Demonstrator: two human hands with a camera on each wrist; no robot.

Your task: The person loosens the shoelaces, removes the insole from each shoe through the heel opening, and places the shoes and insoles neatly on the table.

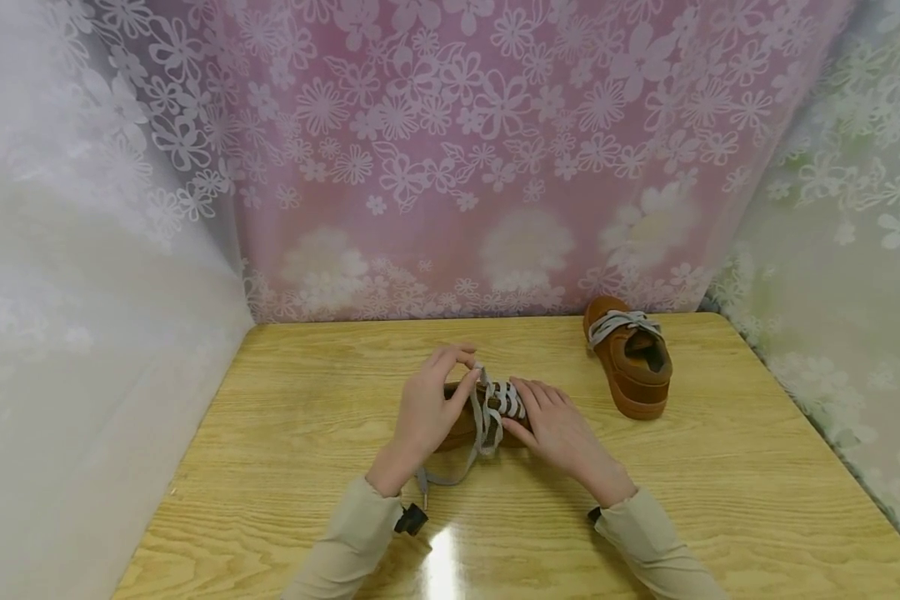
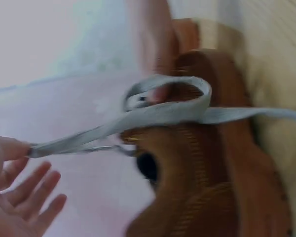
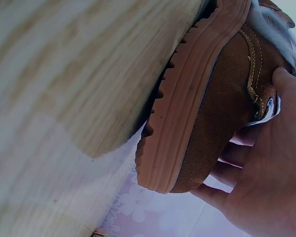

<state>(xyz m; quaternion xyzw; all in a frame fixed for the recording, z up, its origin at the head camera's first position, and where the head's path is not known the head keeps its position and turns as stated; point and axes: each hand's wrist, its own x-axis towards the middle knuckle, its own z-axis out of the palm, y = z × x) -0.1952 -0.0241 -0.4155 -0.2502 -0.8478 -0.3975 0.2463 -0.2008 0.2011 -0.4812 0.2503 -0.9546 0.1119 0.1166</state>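
Observation:
A brown shoe (image 1: 457,433) stands on the wooden table with its toe toward the right. My left hand (image 1: 423,408) pinches a grey shoelace (image 2: 153,116) between thumb and forefinger, above the shoe's opening. The left wrist view shows the lace pulled taut to the fingertips, with a loop over the shoe's side and the other fingers (image 2: 37,185) spread. My right hand (image 1: 566,429) grips the front of the shoe, thumb on the near side and fingers over the far side. In the right wrist view the thick ridged sole (image 3: 177,118) shows beside that hand.
A second brown shoe (image 1: 628,371), its grey laces tied, stands at the back right of the table (image 1: 315,400). A loose lace end (image 1: 424,492) trails by the left wrist. Floral curtains (image 1: 457,167) hang behind the table and on both sides.

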